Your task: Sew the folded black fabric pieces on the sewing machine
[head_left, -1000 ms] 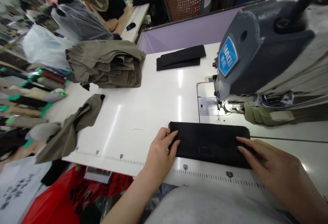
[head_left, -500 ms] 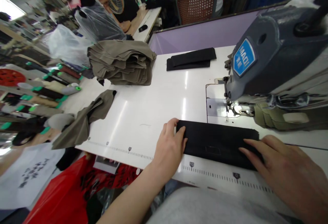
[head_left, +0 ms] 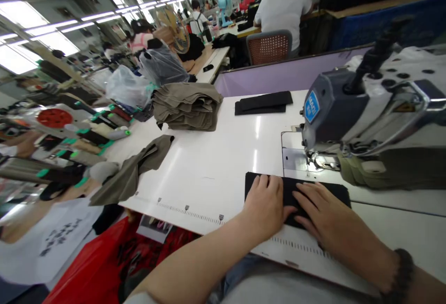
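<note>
A folded black fabric piece (head_left: 337,194) lies on the white sewing table in front of the machine, its long side roughly parallel to the table's front edge. My left hand (head_left: 265,207) rests on its left half, fingers stretched over the cloth and thumb out to the right. My right hand (head_left: 322,213) lies on the middle of the same piece with fingers extended and slightly spread. Both palms hide much of the fabric's front. Just beyond it is the needle area of the sewing machine (head_left: 325,113), with olive cloth (head_left: 411,167) lying at its right.
More black folded pieces (head_left: 264,103) lie at the table's back. A stack of brown-grey fabric (head_left: 188,106) stands back left, and a loose brown-grey piece (head_left: 139,169) hangs over the left edge. Thread cones (head_left: 92,136) are further left. A seated person (head_left: 284,9) is beyond the purple partition (head_left: 265,77).
My hands have moved from the two ends of the black piece onto its middle, closer together, now lying flat on it. The camera view has tilted up, showing more of the room.
</note>
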Tool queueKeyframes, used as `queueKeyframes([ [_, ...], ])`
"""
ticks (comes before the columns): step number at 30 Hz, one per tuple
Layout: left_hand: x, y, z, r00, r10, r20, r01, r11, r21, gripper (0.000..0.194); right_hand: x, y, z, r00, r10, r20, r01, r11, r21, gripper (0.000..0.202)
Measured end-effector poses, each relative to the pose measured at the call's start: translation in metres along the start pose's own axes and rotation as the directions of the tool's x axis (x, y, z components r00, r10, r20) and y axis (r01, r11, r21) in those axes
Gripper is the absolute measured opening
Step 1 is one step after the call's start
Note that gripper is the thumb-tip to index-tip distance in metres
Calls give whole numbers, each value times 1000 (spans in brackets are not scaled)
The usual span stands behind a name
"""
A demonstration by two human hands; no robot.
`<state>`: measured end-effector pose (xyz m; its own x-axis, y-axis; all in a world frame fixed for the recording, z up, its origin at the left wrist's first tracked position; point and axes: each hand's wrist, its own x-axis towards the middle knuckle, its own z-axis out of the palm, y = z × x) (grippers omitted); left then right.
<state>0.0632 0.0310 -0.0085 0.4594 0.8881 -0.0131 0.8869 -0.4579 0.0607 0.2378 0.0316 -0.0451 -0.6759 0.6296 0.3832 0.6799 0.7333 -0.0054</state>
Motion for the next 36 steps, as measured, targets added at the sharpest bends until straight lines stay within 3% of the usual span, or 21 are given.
queueKeyframes([
  [3,-4,-2,16,997,-20,-72,18,999,-28,62,-3,-2,3,999,21,28,-21,1000,-4,42],
  [6,-6,-9,26,998,-19,-67,18,999,-28,65,-6,-2,4,992,63,108,-61,998,-16,43],
  [9,-8,-18,28,997,-38,-72,39,999,3,75,-6,-1,2,983,99,154,-101,995,5,43],
  [12,-18,-25,25,981,-102,-164,116,990,82,76,-4,-3,-1,973,129,193,-142,988,53,43],
  [14,-25,-25,21,981,-15,-195,43,990,138,57,-3,-5,-6,964,143,222,-166,982,87,44],
  [16,-27,-23,15,967,209,-148,-181,967,179,37,-1,-4,-12,958,159,237,-190,975,114,43],
  [18,-19,-22,9,928,366,-65,-348,918,188,31,2,1,-20,958,165,235,-203,968,147,41],
  [19,-11,-22,6,929,369,-36,-356,915,187,30,4,6,-23,958,168,230,-208,965,159,39],
  [22,26,-28,3,981,192,-34,-185,970,158,34,9,26,-30,964,152,218,-187,971,148,29],
  [25,63,-32,3,982,187,-40,-180,974,134,56,11,48,-28,980,33,196,-54,993,101,29],
  [27,79,-30,1,975,219,-48,-212,969,129,57,9,58,-23,987,-34,157,18,994,105,33],
  [32,89,-17,-4,922,388,5,-388,921,35,21,2,72,-16,989,-47,140,23,986,164,39],
  [36,87,-15,1,929,360,-90,-361,932,-3,30,1,76,-19,988,-31,153,1,981,194,38],
])
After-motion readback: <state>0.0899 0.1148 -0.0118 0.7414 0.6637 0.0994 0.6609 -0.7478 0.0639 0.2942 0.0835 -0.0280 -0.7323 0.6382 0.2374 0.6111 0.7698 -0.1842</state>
